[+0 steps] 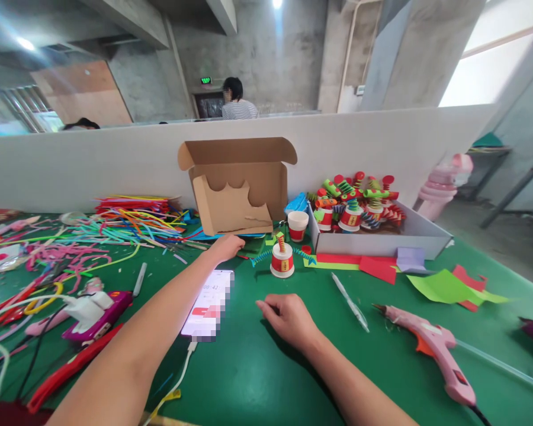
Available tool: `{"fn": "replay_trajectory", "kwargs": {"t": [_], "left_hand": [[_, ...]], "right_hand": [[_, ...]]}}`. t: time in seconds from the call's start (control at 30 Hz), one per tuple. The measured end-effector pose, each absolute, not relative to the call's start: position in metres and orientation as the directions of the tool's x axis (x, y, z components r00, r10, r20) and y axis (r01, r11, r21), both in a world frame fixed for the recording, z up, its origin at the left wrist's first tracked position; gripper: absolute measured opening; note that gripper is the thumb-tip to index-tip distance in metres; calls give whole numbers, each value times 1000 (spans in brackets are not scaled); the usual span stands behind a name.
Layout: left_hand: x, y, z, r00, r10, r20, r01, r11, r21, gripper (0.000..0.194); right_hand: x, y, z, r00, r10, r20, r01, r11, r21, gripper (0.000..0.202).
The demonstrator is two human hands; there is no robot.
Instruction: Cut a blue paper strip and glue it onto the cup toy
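Observation:
My left hand reaches to the dark green and blue sheets in front of the cardboard box. Its fingers curl downward, closed, and whatever is under them is hidden. My right hand rests on the green table, loosely closed with nothing visible in it. Between and beyond the hands stands a paper-cup figure, red and white, with blue folded-paper arms spread sideways and an orange folded strip rising from its top. A plain red and white paper cup stands behind it. Below my left forearm lies a lit phone.
A white box holds several similar cup figures. An upright cardboard box leans before a white partition. Right: a white pen, coloured paper and a pink glue gun. Left: pipe cleaners and a purple power strip.

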State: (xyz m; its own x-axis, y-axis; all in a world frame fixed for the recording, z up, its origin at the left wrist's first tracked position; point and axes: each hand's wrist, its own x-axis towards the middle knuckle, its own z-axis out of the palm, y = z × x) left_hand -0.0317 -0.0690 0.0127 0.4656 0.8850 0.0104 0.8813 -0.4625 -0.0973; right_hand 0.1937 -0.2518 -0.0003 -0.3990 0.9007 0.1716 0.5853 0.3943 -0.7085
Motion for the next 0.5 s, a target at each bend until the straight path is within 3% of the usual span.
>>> {"fn": "replay_trajectory", "kwargs": {"t": [0.17, 0.5], "left_hand": [[-34, -71, 20, 485, 874, -14, 871, -485, -83, 24], [-30, -70, 26, 502, 857, -117, 856, -512, -78, 39]], "right_hand": [[194, -251, -1, -405, 897, 177, 586, 404, -703, 42], [196, -250, 0, -413, 890, 191, 602, 425, -676, 43]]}}
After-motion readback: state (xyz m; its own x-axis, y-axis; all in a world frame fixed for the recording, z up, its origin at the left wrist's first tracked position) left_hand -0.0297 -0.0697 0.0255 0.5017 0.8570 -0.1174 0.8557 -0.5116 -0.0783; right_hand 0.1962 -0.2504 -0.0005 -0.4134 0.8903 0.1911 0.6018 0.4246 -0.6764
